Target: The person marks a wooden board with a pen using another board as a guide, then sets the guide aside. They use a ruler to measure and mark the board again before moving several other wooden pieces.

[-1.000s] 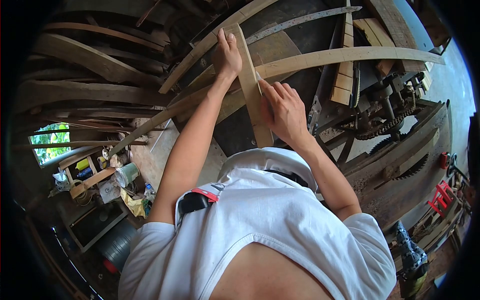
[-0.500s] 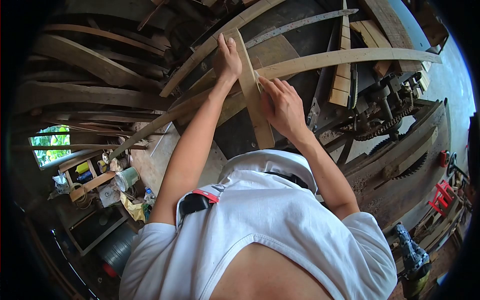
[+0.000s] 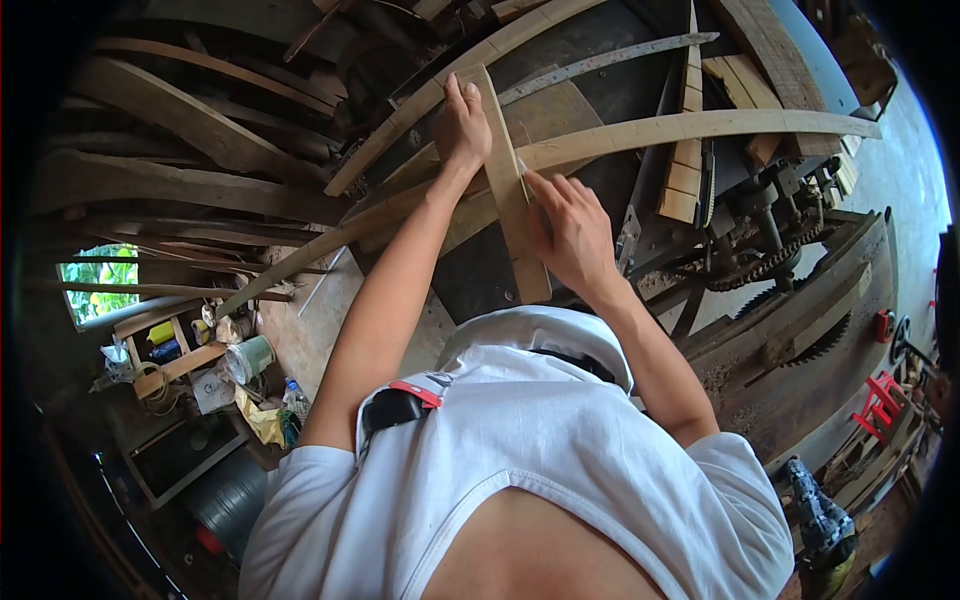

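Note:
A flat straight board (image 3: 513, 215) lies across a long curved wooden strip (image 3: 650, 131). My left hand (image 3: 464, 128) is wrapped on the left edge of the board near its far end, thumb and fingers pointing up. At the board's right edge, my right hand (image 3: 575, 222) pinches a small pale marking tool, its tip close to where board and strip cross; the tool is mostly hidden by the fingers. Beneath them is a wider wooden piece (image 3: 550, 112) on a dark surface.
More curved strips (image 3: 410, 105) lie beyond. Slats with dark lines (image 3: 683, 165) and a chain mechanism (image 3: 765, 262) are on the right, near a toothed saw blade (image 3: 815, 345). Long planks (image 3: 180, 190) are stacked left. A bucket (image 3: 250, 358) stands lower left.
The view has shifted slightly, so the board, strips and both hands appear a little lower. Both hands keep nearly the same places at the board.

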Available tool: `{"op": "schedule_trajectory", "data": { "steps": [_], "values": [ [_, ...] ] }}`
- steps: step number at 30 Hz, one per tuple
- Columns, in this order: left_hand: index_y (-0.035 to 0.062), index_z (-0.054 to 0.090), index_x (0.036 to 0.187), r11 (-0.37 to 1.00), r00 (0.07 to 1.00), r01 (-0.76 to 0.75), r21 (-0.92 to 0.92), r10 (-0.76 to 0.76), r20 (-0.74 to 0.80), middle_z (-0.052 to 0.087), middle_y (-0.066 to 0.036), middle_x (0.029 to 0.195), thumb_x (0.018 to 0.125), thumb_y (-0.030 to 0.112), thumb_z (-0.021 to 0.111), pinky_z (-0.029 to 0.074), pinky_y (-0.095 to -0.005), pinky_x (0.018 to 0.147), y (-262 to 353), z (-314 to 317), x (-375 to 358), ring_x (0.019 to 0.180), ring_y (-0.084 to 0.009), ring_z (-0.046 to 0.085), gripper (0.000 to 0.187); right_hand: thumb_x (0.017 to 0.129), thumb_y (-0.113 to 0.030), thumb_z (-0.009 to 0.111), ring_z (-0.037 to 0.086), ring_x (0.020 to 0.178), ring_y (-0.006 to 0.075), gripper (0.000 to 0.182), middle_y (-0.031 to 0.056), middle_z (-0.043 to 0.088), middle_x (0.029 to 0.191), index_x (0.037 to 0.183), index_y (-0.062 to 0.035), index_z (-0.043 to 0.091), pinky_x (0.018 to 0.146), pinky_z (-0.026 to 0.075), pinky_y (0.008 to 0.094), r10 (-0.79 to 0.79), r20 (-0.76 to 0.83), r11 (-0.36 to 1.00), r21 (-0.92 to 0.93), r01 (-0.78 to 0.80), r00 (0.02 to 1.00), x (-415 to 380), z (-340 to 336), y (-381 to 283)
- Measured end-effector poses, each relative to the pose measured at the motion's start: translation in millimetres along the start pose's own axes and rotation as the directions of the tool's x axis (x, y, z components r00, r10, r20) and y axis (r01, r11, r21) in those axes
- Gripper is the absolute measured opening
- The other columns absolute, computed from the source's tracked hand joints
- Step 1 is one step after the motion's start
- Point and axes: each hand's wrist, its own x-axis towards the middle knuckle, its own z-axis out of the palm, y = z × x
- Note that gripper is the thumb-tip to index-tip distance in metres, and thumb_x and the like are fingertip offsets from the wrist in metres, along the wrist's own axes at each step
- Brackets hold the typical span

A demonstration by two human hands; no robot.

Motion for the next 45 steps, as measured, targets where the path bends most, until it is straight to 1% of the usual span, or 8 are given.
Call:
{"op": "schedule_trajectory", "data": {
  "steps": [4,10,12,23,26,33,39,45],
  "values": [
    [-0.0007,0.038,0.15,0.999,0.999,-0.038,-0.026,0.038,-0.015,0.063,-0.031,0.131,0.11,0.037,0.032,0.049,-0.0521,0.098,-4.4,6.8,-1.3,0.116,-0.0468,0.064,0.055,0.084,-0.01,0.065,0.062,0.093,0.0304,0.04,0.0119,0.064,0.095,0.123,-0.0034,0.065,0.084,0.048,0.0404,0.067,0.086,0.998,0.006,-0.068,0.994,-15.2,-10.7,-5.5],
    [-0.0008,0.038,0.149,0.999,0.998,-0.052,-0.007,0.052,-0.026,0.064,-0.03,0.13,0.11,0.037,0.033,0.05,-0.0524,0.097,-0.9,3.8,-0.6,0.114,-0.047,0.064,0.054,0.087,-0.004,0.063,0.061,0.089,0.0344,0.038,0.0157,0.062,0.093,0.125,0.0001,0.064,0.081,0.05,0.0437,-0.015,-0.042,0.997,0.073,0.018,0.999,6.7,0.4,0.8],
    [-0.0007,0.038,0.148,0.999,0.999,-0.043,0.008,0.043,-0.025,0.064,-0.03,0.13,0.11,0.037,0.033,0.05,-0.0524,0.097,-0.3,2.0,-0.9,0.114,-0.047,0.064,0.054,0.087,-0.004,0.063,0.061,0.089,0.0348,0.037,0.0162,0.063,0.093,0.124,0.0004,0.065,0.082,0.051,0.0438,0.024,0.035,0.999,0.038,-0.025,0.999,-0.7,-8.6,-7.0],
    [-0.0011,0.037,0.15,0.999,0.999,-0.031,0.01,0.031,-0.009,0.063,-0.031,0.131,0.11,0.037,0.033,0.049,-0.0522,0.098,-3.1,4.1,-0.8,0.117,-0.0472,0.063,0.056,0.086,-0.004,0.064,0.061,0.088,0.0344,0.038,0.0157,0.062,0.092,0.124,-0.0003,0.064,0.082,0.051,0.0435,0.018,0.0,1.0,0.025,-0.018,1.0,6.1,-0.2,-5.3],
    [-0.0009,0.037,0.15,0.999,0.999,-0.04,-0.001,0.04,-0.014,0.063,-0.031,0.132,0.11,0.038,0.033,0.049,-0.0522,0.099,-3.4,4.6,-0.8,0.118,-0.0471,0.063,0.056,0.085,-0.003,0.063,0.061,0.089,0.0339,0.039,0.0151,0.062,0.092,0.124,-0.0006,0.064,0.082,0.051,0.0431,0.038,0.072,0.999,0.001,-0.038,0.997,-6.6,-8.6,-10.0],
    [0.0003,0.037,0.15,0.997,0.998,-0.061,-0.04,0.061,-0.021,0.063,-0.03,0.132,0.111,0.039,0.032,0.049,-0.0527,0.097,-3.6,5.8,-1.6,0.116,-0.047,0.063,0.055,0.085,-0.003,0.064,0.061,0.089,0.0332,0.041,0.0145,0.061,0.093,0.125,0.0,0.063,0.082,0.051,0.042,-0.006,0.001,1.0,0.001,0.006,1.0,10.2,3.3,-3.7],
    [0.0002,0.038,0.15,0.998,0.999,-0.042,-0.041,0.041,-0.011,0.064,-0.03,0.13,0.11,0.038,0.033,0.05,-0.0523,0.097,-3.8,5.2,-1.9,0.114,-0.0465,0.065,0.055,0.084,-0.005,0.063,0.061,0.09,0.0339,0.042,0.0154,0.061,0.093,0.126,-0.0001,0.062,0.082,0.051,0.0431,0.03,0.092,1.0,-0.003,-0.03,0.995,-10.7,-9.8,-11.7],
    [-0.0005,0.037,0.149,0.999,0.999,-0.04,-0.024,0.039,-0.013,0.064,-0.031,0.127,0.11,0.039,0.032,0.051,-0.0532,0.094,1.6,-0.2,-6.2,0.111,-0.048,0.065,0.056,0.084,-0.004,0.063,0.062,0.09,0.0345,0.043,0.0158,0.061,0.093,0.127,-0.0005,0.062,0.081,0.052,0.0433,-0.019,0.006,1.0,0.0,0.019,1.0,13.4,1.1,-1.6]
  ]
}}
